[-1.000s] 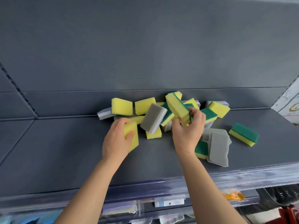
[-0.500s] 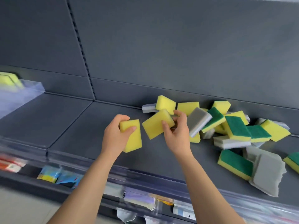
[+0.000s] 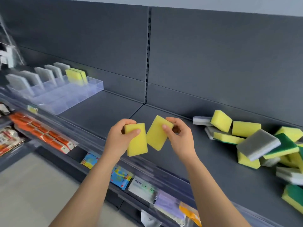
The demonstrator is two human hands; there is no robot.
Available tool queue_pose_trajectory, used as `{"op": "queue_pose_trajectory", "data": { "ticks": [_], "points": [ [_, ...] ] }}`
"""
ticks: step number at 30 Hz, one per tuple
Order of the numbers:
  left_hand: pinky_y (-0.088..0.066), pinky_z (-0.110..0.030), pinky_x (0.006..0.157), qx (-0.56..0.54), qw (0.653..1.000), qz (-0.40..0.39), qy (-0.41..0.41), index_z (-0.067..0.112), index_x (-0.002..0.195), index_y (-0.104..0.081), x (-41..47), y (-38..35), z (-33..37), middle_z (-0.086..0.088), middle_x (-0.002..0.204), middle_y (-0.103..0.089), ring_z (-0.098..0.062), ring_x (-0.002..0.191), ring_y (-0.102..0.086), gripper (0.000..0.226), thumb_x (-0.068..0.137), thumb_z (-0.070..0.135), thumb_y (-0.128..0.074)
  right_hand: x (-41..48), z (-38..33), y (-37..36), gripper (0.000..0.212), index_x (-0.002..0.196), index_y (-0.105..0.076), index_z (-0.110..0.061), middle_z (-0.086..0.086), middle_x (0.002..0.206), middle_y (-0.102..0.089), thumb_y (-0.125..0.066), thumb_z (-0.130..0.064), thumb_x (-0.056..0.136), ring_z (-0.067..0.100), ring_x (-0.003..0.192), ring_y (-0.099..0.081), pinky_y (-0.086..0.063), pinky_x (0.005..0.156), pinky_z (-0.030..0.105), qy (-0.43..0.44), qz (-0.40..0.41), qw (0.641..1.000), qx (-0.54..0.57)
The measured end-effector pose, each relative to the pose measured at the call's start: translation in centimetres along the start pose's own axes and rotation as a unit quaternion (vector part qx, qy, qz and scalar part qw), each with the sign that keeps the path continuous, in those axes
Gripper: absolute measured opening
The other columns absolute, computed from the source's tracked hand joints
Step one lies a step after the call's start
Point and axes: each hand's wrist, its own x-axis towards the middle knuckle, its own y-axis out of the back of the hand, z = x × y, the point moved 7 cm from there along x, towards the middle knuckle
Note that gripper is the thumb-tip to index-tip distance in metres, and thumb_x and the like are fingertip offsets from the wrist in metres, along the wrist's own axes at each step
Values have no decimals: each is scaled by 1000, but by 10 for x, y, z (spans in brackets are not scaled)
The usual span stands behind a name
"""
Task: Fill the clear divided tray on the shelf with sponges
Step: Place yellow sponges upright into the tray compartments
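Aiming for the clear divided tray (image 3: 65, 102), sitting at the far left of the shelf (image 3: 106, 110) and well apart from both hands. Already carrying grey sponges (image 3: 42, 74) upright along its rear compartments, with stored yellow sponges (image 3: 76, 76) at the right end of that row. Showing front compartments bare, so judging the filling as only partway done.

Gripping a first yellow sponge (image 3: 136, 140) in the left hand (image 3: 122, 136), thumb lying across the face and fingers curled behind. Pinching a second yellow sponge (image 3: 157, 133) by its upper corner in the right hand (image 3: 178, 136), letting it hang tilted just beside the first.

Risking a drop from that corner pinch: soft foam squashing and slipping out during the carry leftward, likely falling past the shelf lip onto the packets (image 3: 121, 176) below or onto the floor. Risking a jam at the tray too: pushing springy foam in at a slant, catching a divider, or shoving the light tray out of place. Risking toppling the upright grey sponges while reaching in beside them.

Leaving the loose pile (image 3: 255, 141) heaped at the right against the back panel, possibly sliding forward when pulled from.
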Motion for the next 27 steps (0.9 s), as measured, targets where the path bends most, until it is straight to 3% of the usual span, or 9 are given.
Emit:
{"op": "queue_pose_trajectory", "data": {
  "ticks": [6, 12, 19, 24, 27],
  "points": [
    [-49, -34, 73, -18, 1000, 0, 3, 33, 88, -63, 19, 79, -12, -4, 95, -65, -18, 86, -59, 23, 82, 12, -71, 9, -21, -86, 17, 100, -64, -29, -5, 91, -65, -69, -23, 86, 11, 80, -58, -53, 76, 32, -8, -37, 999, 26],
    [-49, -29, 70, -24, 1000, 3, 3, 30, 90, -64, 43, 159, -28, -4, 94, -66, -15, 82, -60, 24, 82, 8, -70, 16, -41, -180, 26, 103, -62, -25, -4, 91, -65, -73, -14, 82, 7, 77, -57, -47, 67, 11, -10, -84, 996, 26],
    [-51, -28, 72, -26, 999, 9, 16, 31, 92, -64, 71, 238, -51, -3, 98, -66, -17, 87, -62, 25, 82, 9, -70, 26, -57, -269, 26, 103, -62, -25, -4, 95, -65, -72, -12, 83, 9, 80, -57, -46, 68, 10, 7, -94, 995, 27],
    [-53, -35, 79, -31, 998, 37, 27, 34, 92, -62, 97, 279, -62, -4, 101, -67, -19, 90, -64, 31, 80, 7, -72, 42, -63, -317, 30, 109, -62, -22, -4, 98, -64, -72, -13, 82, 8, 82, -57, -46, 69, 10, 0, -98, 995, 28],
    [-53, -32, 76, -22, 998, 53, 25, 35, 93, -62, 117, 298, -69, -1, 100, -67, -15, 88, -64, 32, 79, 9, -73, 57, -65, -341, 31, 109, -62, -22, -7, 98, -64, -73, -13, 82, 10, 84, -57, -48, 74, 16, 1, -101, 994, 28]
  ]
}}
